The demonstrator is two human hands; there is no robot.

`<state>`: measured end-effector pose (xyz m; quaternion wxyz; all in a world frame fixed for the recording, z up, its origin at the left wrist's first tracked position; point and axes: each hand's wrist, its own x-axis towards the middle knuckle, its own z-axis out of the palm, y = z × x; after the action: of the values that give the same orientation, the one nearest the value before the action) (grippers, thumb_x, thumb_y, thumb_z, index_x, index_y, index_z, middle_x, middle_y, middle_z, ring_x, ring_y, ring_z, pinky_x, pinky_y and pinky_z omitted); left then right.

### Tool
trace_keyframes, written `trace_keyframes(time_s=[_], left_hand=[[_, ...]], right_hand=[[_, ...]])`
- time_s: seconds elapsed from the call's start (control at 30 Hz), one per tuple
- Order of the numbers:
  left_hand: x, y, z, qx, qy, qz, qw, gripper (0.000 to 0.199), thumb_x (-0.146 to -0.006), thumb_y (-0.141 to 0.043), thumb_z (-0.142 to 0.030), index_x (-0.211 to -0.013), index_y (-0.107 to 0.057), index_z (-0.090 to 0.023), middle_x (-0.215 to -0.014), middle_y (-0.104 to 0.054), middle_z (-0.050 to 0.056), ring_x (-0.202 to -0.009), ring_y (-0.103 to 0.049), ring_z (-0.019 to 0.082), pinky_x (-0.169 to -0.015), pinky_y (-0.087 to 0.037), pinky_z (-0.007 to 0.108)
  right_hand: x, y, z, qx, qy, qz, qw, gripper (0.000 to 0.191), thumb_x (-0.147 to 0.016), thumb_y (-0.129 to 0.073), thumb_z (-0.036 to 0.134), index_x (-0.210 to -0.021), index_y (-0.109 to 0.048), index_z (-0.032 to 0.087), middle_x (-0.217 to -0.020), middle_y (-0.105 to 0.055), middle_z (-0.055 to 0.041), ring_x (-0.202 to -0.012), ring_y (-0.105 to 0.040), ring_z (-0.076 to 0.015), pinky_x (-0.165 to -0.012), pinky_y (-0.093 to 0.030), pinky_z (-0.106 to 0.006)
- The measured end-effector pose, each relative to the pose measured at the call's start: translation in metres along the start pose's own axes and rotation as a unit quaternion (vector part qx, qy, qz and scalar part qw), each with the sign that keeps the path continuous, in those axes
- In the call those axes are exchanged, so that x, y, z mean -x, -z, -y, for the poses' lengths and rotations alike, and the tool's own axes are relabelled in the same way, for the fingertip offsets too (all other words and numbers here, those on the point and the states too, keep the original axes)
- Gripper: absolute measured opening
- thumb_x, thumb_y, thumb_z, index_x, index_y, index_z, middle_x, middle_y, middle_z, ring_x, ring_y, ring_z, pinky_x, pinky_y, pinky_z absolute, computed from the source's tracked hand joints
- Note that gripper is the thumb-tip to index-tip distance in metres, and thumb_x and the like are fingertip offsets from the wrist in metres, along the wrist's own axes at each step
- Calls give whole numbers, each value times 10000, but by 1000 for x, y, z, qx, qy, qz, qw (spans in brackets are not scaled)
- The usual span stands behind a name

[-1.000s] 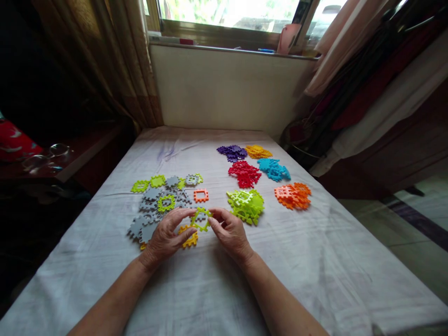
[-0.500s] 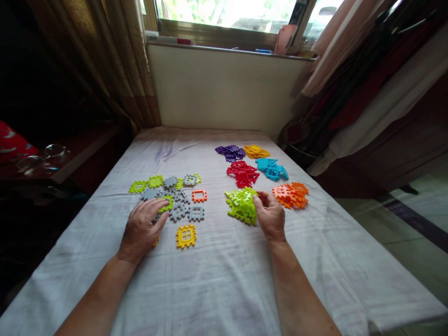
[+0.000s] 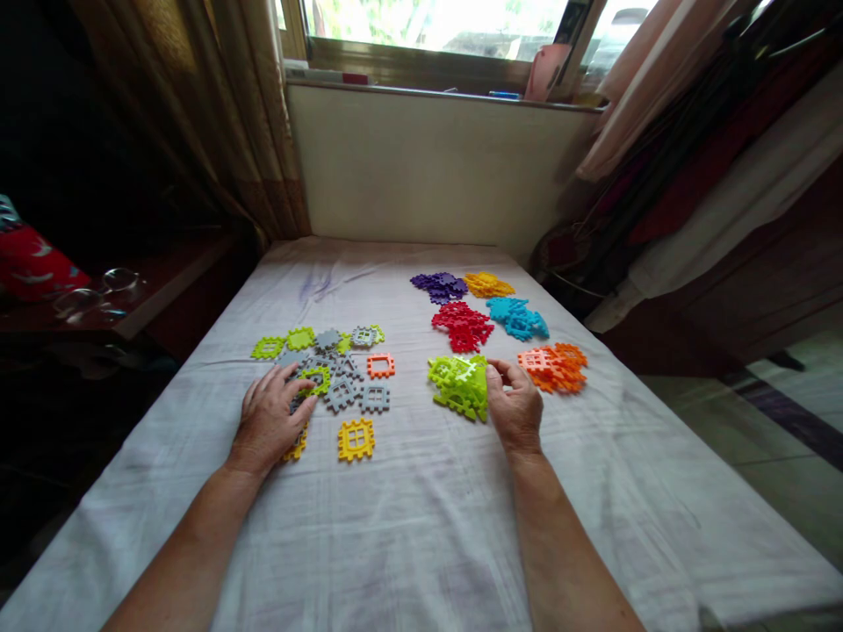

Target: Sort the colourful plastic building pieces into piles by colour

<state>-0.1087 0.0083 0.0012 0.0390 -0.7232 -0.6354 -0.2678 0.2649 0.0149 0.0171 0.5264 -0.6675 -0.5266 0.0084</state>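
My left hand (image 3: 271,420) rests over the left edge of a mixed pile, its fingers spread and the index fingertip touching a lime green interlocking block (image 3: 317,379). Around it lie grey blocks (image 3: 341,394), some with window cut-outs, and more lime blocks (image 3: 301,337). A yellow block (image 3: 296,446) is partly hidden under the hand, and a yellow window block (image 3: 356,440) lies nearer me. My right hand (image 3: 517,408) pinches a lime block at the right edge of the lime green pile (image 3: 459,386); its fingertips are partly hidden.
Sorted piles of purple (image 3: 439,286), yellow (image 3: 488,284), red (image 3: 462,326), blue (image 3: 518,318) and orange (image 3: 554,367) blocks lie at the right on the white cloth (image 3: 421,535). An orange frame block (image 3: 380,365) sits between the groups. Glasses (image 3: 98,294) rest on a side surface.
My left hand's fingers have drawn back slightly, so more of the lime block and the yellow block below shows. The right hand stays at the lime pile. The view has shifted a little.
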Motion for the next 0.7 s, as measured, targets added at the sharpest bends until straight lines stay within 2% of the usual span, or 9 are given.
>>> trace_keyframes(time_s=[0.1,0.23,0.4,0.5,0.6,0.7], left_hand=[[-1,0,0,24,-2,0,1000,245,-858,-545,-443,-897,-727,-283,-1324,-655,72,-1307,-522,338,-1105,-363,569],[-2,4,3,79,-6,4,997,271,-861,-545,-484,-907,-725,-288,-1311,-666,61,-1247,-579,303,-1112,-383,530],[-3,16,-7,149,-31,19,988,323,-887,-539,-530,-969,-724,-279,-1328,-660,63,-1198,-625,260,-1103,-412,484],[-1,17,-23,169,-88,23,981,304,-922,-523,-500,-1001,-715,-278,-1308,-673,73,-1186,-638,244,-1114,-399,499],[2,15,-42,153,-150,29,976,257,-951,-506,-433,-1032,-706,-293,-1297,-681,62,-1182,-642,227,-1149,-344,539],[6,11,-58,135,-201,43,969,231,-962,-502,-366,-1056,-703,-303,-1305,-676,58,-1208,-625,217,-1153,-344,537]], right_hand=[[3,1,9,-8,42,-4,999,306,-887,-506,397,-885,-731,189,-793,-703,-62,-674,-618,-185,-704,-529,-317],[14,-1,27,-47,108,25,993,248,-924,-511,335,-900,-724,211,-831,-720,-63,-774,-662,-195,-761,-551,-325],[40,-13,52,-117,177,132,968,207,-931,-523,252,-926,-727,213,-819,-736,-54,-742,-677,-172,-752,-555,-308],[54,-21,64,-147,165,196,955,208,-924,-541,266,-992,-728,205,-817,-746,-46,-676,-664,-149,-710,-553,-279],[64,-27,72,-180,114,250,944,266,-901,-571,313,-1110,-701,212,-886,-767,-43,-635,-655,-131,-637,-550,-250],[70,-32,77,-211,62,281,934,362,-879,-583,339,-1214,-652,222,-906,-772,-27,-588,-637,-114,-549,-521,-218]])
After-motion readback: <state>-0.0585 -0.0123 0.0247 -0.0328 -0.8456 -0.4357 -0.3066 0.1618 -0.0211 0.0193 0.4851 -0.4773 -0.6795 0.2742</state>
